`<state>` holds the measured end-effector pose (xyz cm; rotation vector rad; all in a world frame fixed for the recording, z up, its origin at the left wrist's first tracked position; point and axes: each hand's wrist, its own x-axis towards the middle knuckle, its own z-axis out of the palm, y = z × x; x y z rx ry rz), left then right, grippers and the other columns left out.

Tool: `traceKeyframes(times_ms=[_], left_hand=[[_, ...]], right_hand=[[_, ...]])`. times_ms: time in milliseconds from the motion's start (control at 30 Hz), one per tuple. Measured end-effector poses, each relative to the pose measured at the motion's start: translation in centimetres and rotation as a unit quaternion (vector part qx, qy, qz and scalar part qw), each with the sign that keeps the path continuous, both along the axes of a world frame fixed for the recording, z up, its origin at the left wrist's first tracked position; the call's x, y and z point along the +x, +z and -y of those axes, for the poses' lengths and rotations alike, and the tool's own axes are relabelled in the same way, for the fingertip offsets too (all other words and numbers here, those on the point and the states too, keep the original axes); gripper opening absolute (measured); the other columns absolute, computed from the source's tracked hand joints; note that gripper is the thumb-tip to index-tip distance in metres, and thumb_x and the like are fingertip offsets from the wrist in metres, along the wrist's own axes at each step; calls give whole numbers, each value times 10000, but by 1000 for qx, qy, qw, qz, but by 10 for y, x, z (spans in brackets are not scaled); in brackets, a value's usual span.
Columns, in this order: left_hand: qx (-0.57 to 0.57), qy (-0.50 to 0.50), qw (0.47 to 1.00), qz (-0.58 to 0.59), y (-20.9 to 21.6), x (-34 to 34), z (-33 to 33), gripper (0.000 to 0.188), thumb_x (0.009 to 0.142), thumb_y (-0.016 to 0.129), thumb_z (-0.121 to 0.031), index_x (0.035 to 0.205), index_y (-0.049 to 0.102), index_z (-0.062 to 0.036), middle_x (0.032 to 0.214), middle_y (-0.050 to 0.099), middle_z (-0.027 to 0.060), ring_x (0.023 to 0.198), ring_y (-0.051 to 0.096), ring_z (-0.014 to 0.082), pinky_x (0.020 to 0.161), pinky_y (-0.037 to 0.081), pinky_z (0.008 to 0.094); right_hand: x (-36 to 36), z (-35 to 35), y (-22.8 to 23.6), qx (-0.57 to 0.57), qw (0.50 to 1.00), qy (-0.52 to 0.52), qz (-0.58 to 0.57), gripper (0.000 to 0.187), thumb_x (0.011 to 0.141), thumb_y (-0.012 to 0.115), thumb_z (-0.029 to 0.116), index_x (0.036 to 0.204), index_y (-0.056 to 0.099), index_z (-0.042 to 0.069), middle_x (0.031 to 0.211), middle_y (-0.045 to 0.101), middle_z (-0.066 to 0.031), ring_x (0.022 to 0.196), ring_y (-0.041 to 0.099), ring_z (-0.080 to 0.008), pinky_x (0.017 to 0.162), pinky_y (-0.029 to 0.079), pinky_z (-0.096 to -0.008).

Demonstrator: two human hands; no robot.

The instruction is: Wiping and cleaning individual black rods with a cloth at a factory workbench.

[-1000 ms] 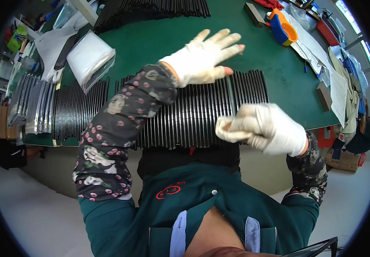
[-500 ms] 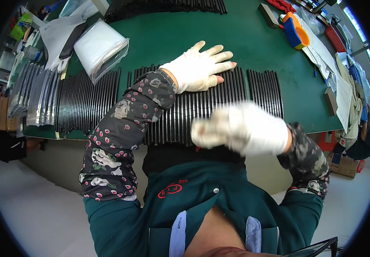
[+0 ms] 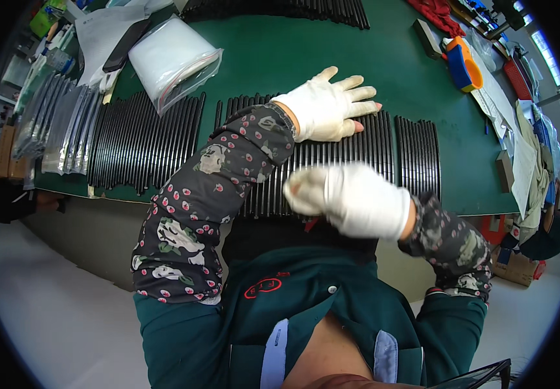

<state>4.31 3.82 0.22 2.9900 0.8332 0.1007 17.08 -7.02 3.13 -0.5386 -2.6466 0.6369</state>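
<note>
A row of thin black rods (image 3: 351, 152), laid side by side, runs along the table's near edge. My left hand (image 3: 325, 109), in a white glove with bare thumb and little-finger tips, lies on their far ends. Its fingers are spread and reach past the rods onto the table. Over the near part of the same rods is my right hand (image 3: 364, 202), also gloved, with its fingers curled together. Whatever those fingers hold, if anything, is hidden. Two further groups of rods flank this one: a narrow group (image 3: 419, 159) to the right and a wider group (image 3: 147, 142) to the left.
Clear-sleeved bundles (image 3: 69, 133) lie at the left end of the green table (image 3: 273, 48). A plastic bag of white sheets (image 3: 166, 58) sits behind the left rods. More black rods (image 3: 280, 10) lie at the back. An orange-and-blue holder (image 3: 464, 65) and grey blocks (image 3: 504, 170) stand right.
The view has shifted, so the table appears farther right. My right hand has moved left across the rods and looks less blurred. My left hand stays spread on the rods.
</note>
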Motion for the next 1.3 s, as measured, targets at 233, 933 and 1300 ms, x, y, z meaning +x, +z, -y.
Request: traceKeyframes(times_ms=[233,933,1300], left_hand=[[3,-8,1000,-13,4,0,-1,515,985,419,-392,1463,349,-212,1535,299,50,1432,245,245,1170,188,497],[64,33,997,17,-2,-126,23,574,900,546,-309,1426,391,-137,1518,311,98,1420,257,297,1149,218,519],[60,42,997,17,-5,-125,22,569,908,557,-312,1434,387,-175,1511,325,64,1422,256,282,1152,215,514]], right_hand=[[0,-5,26,48,995,-88,13,444,667,630,34,1108,613,77,851,581,-117,751,618,-306,674,533,-383],[-41,-5,4,2,1000,6,-6,135,806,554,72,929,608,78,909,620,-109,789,644,-291,655,535,-350],[-76,6,-1,-64,995,70,-37,148,792,562,76,928,621,82,818,617,-90,712,645,-275,623,526,-370]])
